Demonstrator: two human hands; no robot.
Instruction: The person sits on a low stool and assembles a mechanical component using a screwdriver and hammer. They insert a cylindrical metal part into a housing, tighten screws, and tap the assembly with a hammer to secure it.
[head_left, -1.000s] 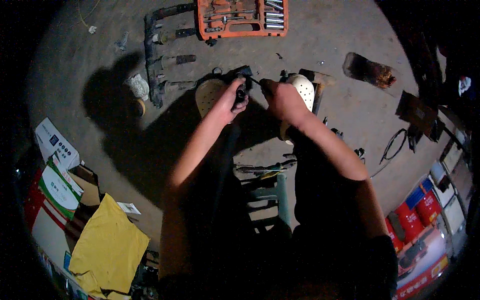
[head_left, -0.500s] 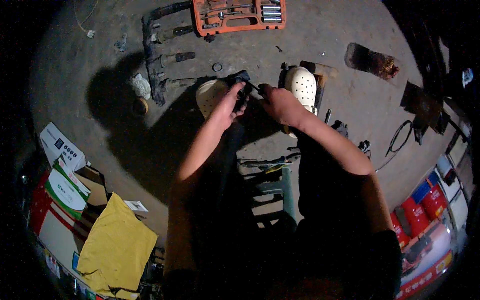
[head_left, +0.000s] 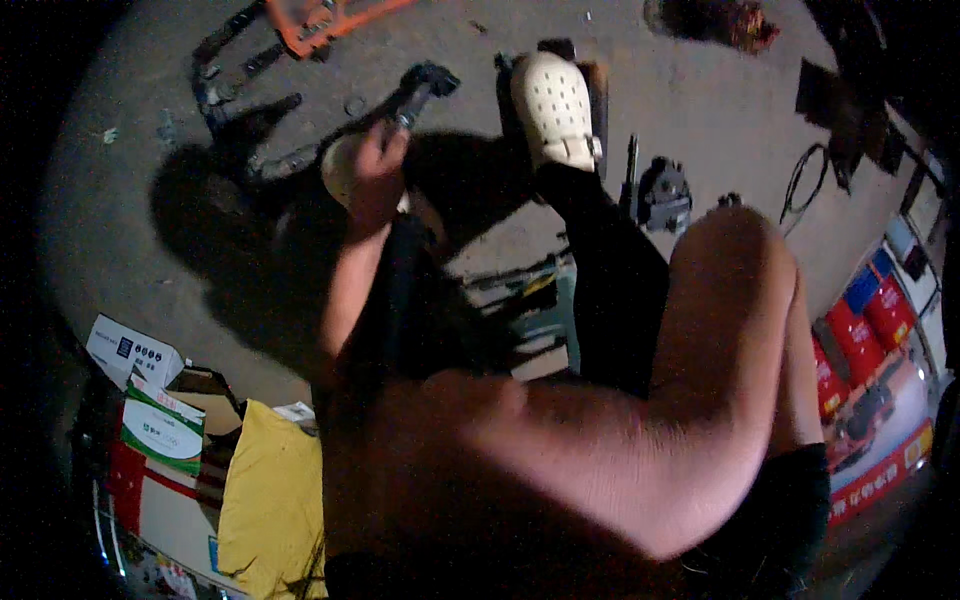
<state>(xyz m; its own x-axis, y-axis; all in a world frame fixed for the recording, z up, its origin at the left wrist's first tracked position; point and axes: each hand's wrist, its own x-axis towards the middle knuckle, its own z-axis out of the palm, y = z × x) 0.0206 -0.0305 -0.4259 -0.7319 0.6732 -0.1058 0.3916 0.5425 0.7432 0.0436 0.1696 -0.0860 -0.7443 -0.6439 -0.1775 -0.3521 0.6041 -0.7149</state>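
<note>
From the head view, we see the left hand (head_left: 378, 175) closed in a fist around a dark tool (head_left: 418, 100), its grip narrow. The tool stands out past the far side of that hand; its long axis slants away from our body and a little to the right, with the wider head at the far end. The right arm (head_left: 735, 360) is sharply bent, to the right of the left hand and nearer us. The right hand (head_left: 550, 435) is blurred and close to the camera, so we cannot tell whether it is wide or narrow.

Just beyond the left hand lies a small ring (head_left: 354, 104). Farther out and leftward are a dark metal frame (head_left: 205, 95) and an orange case (head_left: 320, 30). One cream shoe (head_left: 338, 175) shows partly behind the left hand; the other shoe (head_left: 555, 105) is well to its right.
</note>
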